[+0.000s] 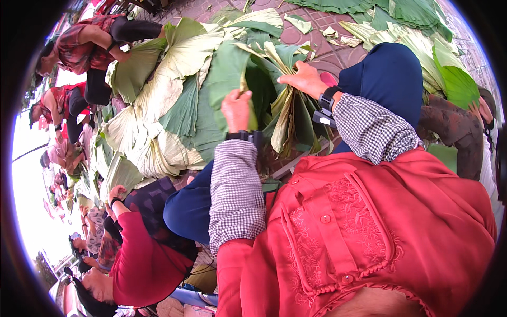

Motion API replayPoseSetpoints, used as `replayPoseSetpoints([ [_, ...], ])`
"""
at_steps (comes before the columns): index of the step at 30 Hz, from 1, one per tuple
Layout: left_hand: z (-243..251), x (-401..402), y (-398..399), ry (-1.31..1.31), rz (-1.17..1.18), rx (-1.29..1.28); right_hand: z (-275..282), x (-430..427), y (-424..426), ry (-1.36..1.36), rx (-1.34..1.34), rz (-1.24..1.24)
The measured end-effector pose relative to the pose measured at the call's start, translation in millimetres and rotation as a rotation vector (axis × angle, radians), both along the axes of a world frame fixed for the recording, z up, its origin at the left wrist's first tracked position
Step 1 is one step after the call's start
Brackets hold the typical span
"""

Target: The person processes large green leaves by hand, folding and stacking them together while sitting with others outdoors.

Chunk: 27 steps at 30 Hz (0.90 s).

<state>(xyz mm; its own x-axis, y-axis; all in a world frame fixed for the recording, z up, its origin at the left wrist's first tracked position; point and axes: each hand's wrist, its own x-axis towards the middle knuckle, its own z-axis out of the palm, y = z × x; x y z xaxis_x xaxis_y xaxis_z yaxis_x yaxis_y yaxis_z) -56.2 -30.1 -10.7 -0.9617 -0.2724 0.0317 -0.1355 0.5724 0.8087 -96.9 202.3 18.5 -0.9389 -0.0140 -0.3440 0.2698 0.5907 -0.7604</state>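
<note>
My left hand [236, 111] pinches the edge of a large green lotus leaf [227, 75], its fingers curled around a browned, folded rim. To the right, my right hand [307, 79] grips the gathered neck of a pleated bundle of leaves [282, 132], which fans out above and below the grip. The bundle mixes dark green with pale, yellowed folds. Just left of my hands spreads a heap of overlapping pale and green leaves [166, 95]. Both hands are between my knees, over the ground.
Red patterned paving [328, 59] lies beyond, with torn leaf scraps. More green leaves [412, 16] are stacked at the far right. A person in a red top [146, 253] sits close on my left, others further along the row. Another person's hand [481, 109] holds a leaf on my right.
</note>
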Motion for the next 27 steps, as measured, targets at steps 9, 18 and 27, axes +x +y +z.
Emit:
replayPoseSetpoints([
  [9, 17, 24, 90, -0.186, -0.016, 0.712, -5, 6, 6, 0.04, -0.101, 0.036],
  [18, 7, 44, 114, -0.295, -0.109, 0.746, -10, 10, 5, -0.042, 0.064, 0.121],
  [27, -22, 40, 104, -0.38, -0.08, 0.942, -18, -3, 24, -0.002, 0.19, -0.027],
])
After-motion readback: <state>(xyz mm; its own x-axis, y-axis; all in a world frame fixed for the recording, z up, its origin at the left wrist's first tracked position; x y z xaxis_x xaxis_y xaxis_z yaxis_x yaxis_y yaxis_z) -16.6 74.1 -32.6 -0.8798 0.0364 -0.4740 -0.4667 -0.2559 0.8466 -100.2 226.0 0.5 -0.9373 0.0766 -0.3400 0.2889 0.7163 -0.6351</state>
